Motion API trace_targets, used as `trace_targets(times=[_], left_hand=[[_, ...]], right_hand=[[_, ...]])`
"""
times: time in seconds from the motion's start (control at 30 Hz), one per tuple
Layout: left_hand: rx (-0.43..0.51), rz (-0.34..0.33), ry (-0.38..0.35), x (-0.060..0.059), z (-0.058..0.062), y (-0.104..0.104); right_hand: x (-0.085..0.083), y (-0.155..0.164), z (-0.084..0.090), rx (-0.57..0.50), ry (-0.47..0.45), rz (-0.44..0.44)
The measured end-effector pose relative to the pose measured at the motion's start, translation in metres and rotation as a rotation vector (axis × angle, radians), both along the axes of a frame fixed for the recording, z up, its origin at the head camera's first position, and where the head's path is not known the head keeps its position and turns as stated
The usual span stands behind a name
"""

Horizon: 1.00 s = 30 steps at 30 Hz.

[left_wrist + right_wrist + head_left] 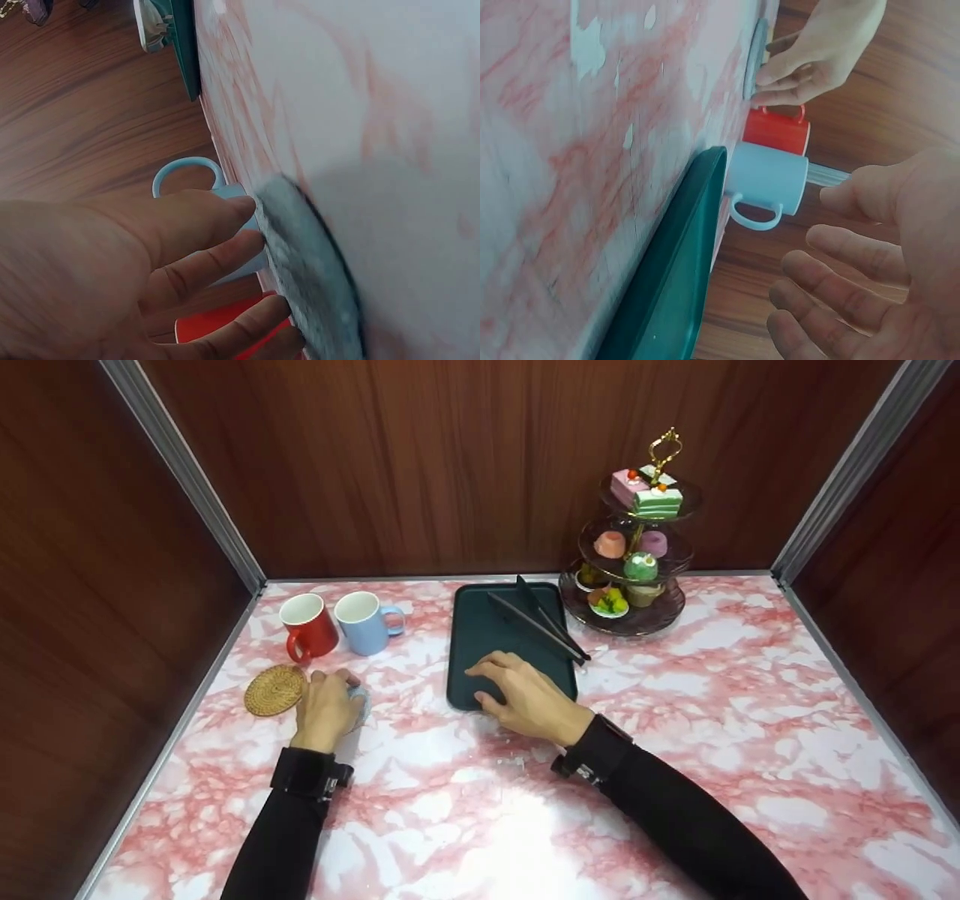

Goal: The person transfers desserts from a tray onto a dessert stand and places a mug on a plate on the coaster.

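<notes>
My left hand rests its fingertips on a round blue-grey coaster on the table, its fingers fairly straight. In the head view, most of that coaster is hidden under the hand. A woven tan coaster lies just left of it. Behind are a red mug and a light blue mug, both upright. My right hand hovers over the near part of a dark green tray, fingers loosely bent and holding nothing. Black tongs lie across the tray, their end past its right edge.
A three-tier stand with toy cakes and desserts stands at the back right. Wooden panels enclose the pink marbled table at the back and both sides.
</notes>
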<state>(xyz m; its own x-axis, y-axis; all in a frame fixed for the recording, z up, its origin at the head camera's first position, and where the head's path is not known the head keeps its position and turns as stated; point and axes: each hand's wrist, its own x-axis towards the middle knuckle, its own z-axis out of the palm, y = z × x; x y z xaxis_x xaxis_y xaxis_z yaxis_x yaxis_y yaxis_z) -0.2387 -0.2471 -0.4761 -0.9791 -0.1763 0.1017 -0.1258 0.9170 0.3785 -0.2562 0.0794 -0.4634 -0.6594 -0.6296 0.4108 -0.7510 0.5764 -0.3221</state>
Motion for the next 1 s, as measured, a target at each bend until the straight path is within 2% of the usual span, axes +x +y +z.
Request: trace_targets(times=[0.17, 0.4, 0.53, 0.8, 1.0], left_hand=[[0.007, -0.007, -0.023, 0.002, 0.002, 0.003], [0.048, -0.080, 0.014, 0.005, 0.005, 0.010], [0.053, -0.093, 0.015, 0.007, 0.005, 0.015], [0.045, -0.103, -0.041, 0.012, 0.008, 0.025], [0.045, -0.156, -0.059, 0.014, 0.011, 0.030]], right_hand=[[0.002, -0.005, -0.002, 0.011, -0.009, 0.022], [0.006, -0.011, -0.003, 0.022, 0.014, 0.039], [0.008, -0.015, -0.004, 0.023, 0.013, 0.062], [0.013, -0.026, -0.006, 0.045, 0.025, 0.116], [0.018, -0.036, -0.006, 0.102, 0.033, 0.144]])
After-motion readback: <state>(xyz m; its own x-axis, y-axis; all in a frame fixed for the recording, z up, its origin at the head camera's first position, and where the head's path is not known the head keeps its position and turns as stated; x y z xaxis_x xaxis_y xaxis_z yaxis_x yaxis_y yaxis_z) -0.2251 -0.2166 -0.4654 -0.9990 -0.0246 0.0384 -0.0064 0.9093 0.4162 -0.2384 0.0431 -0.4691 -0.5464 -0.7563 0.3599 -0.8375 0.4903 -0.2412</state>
